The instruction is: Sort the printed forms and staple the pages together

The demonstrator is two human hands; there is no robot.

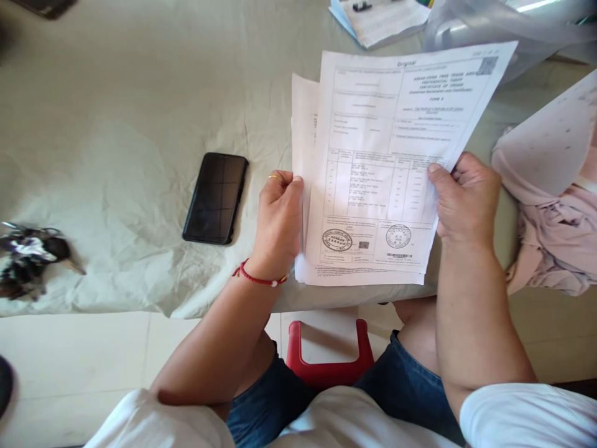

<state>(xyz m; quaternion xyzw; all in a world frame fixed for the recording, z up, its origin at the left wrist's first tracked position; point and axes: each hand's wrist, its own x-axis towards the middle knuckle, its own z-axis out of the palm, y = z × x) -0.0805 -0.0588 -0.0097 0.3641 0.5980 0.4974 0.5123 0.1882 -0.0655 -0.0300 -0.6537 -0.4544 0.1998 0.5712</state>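
A printed certificate form [373, 143] headed "Original", with two round stamps and a QR code, lies in front of me on top of other printed sheets [305, 124]. My left hand [281, 214] pinches the left edge of the sheets underneath, thumb on top. On the other side my right hand [466, 196] grips the right edge of the certificate, with the thumb over its face and the fingers hidden beneath. The papers are tilted slightly and held over the near part of the table. A black phone [215, 198] rests just left of my left hand.
A covered table [116, 124] spans the view. A bunch of keys [37, 258] sits at the far left. Papers [387, 22] and clear plastic [494, 31] occupy the back right, with pink fabric [555, 205] at the right edge. A red stool [326, 370] shows below.
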